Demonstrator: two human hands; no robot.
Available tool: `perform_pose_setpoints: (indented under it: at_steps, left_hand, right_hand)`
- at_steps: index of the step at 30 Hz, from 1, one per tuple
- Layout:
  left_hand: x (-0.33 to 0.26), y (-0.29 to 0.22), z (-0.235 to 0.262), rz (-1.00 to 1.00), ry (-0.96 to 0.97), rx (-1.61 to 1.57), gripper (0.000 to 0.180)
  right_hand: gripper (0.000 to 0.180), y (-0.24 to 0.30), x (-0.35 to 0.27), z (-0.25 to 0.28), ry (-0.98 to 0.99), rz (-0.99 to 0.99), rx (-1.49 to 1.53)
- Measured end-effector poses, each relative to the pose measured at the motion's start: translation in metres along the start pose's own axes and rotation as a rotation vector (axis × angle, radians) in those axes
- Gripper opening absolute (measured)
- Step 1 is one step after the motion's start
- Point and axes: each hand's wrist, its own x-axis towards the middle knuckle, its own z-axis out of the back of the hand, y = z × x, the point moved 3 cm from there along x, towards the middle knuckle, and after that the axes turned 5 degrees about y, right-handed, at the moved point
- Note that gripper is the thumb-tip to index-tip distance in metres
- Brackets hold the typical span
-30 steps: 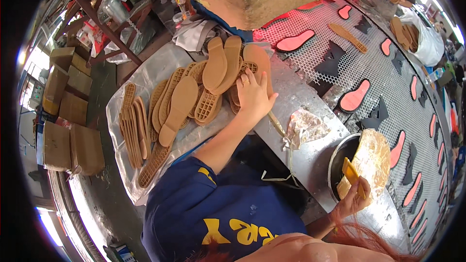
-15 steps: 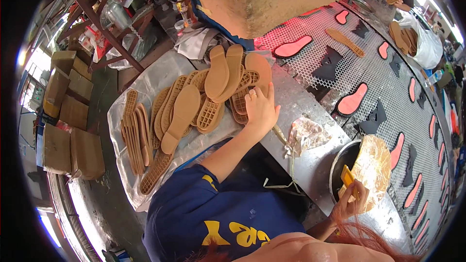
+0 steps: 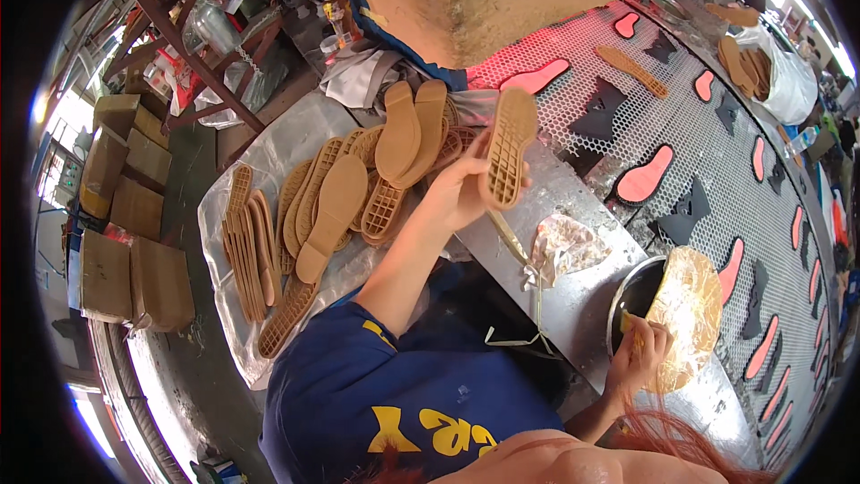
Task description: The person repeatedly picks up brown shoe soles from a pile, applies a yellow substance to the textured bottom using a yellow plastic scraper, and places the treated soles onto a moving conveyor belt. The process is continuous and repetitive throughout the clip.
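Observation:
My left hand [image 3: 459,195] is closed around a tan shoe sole [image 3: 512,145], raised near the right end of the sole pile. The sole's hollow grid side faces me. A heap of similar tan soles [image 3: 336,206] lies on a plastic-covered surface to the left, some flat, some standing on edge. At the lower right, my right hand [image 3: 643,354] is closed on a yellow tool [image 3: 626,321], mostly hidden by the fingers, at the mouth of a metal pot [image 3: 614,309]. A yellowish plastic-wrapped cover [image 3: 688,305] lies over part of that pot.
A mesh conveyor belt [image 3: 573,143] on the right carries pink-and-black shoe pieces and a tan sole [image 3: 632,70]. Crumpled plastic [image 3: 569,251] lies on the metal table. A large cardboard-covered box [image 3: 502,0] stands beyond. Cartons [image 3: 134,278] are stacked left; a white sack [image 3: 779,81] stands far right.
My left hand has lifted a sole from the pile and turned its grid side toward me. My right hand has shifted, lowering the yellow tool toward the pot. Pieces on the belt have moved slightly.

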Motion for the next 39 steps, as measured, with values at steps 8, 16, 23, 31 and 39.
perform_pose_setpoints:
  at_steps: [8, 16, 23, 31, 39]
  left_hand:
    - [-0.04, 0.055, -0.043, 0.089, 0.255, -0.218, 0.074]
    - [-0.065, 0.092, -0.067, 0.266, 0.396, -0.22, 0.074]
    - [-0.077, 0.114, -0.078, 0.326, 0.372, -0.034, 0.08]
    - [-0.085, 0.123, -0.086, 0.438, 0.336, -0.044, 0.081]
    - [-0.093, 0.126, -0.096, 0.501, 0.391, 0.014, 0.086]
  right_hand:
    - [0.017, 0.003, -0.008, 0.004, -0.353, -0.147, 0.202]
    - [0.01, -0.008, -0.014, 0.001, -0.226, -0.39, 0.657]
    - [0.021, -0.015, -0.008, 0.01, -0.558, -0.33, 1.214]
    - [0.036, 0.012, -0.006, 0.024, -0.732, 0.008, 0.838]
    - [0.036, 0.041, 0.002, 0.027, -0.566, 0.156, 0.387]
